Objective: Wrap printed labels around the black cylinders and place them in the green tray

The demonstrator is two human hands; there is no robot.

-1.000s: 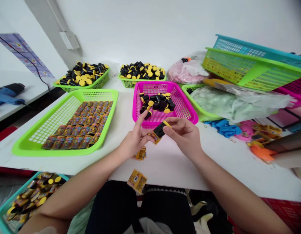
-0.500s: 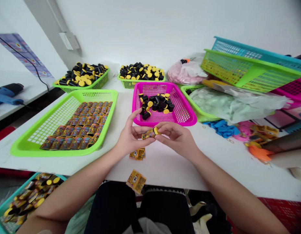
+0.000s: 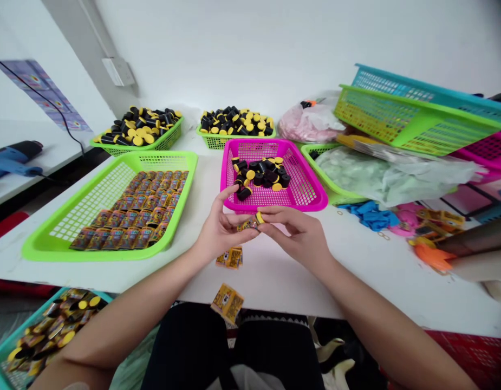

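A small yellow-capped container in a patterned sleeve (image 3: 247, 223) is held between both hands in front of the pink basket (image 3: 315, 201). My left hand (image 3: 220, 227) is closed on its patterned body, with the index finger raised toward the basket. The fingertips of my right hand (image 3: 294, 230) pinch its yellow end. Loose black containers with yellow caps (image 3: 269, 176) lie in the pink basket. Below my hands, flat patterned sleeves (image 3: 229, 257) rest on the table, and another stack (image 3: 228, 302) sits at its front edge.
Left, a green basket (image 3: 28, 246) holds rows of wrapped containers. Two green baskets of black-and-yellow containers (image 3: 138, 127) (image 3: 234, 122) stand behind. Stacked baskets (image 3: 416, 122), bags and blue pieces (image 3: 370, 215) are right. A teal basket (image 3: 2, 346) is low left.
The fingers of my right hand have straightened somewhat over the yellow end, and less of the container shows. The whole view has shifted very slightly.
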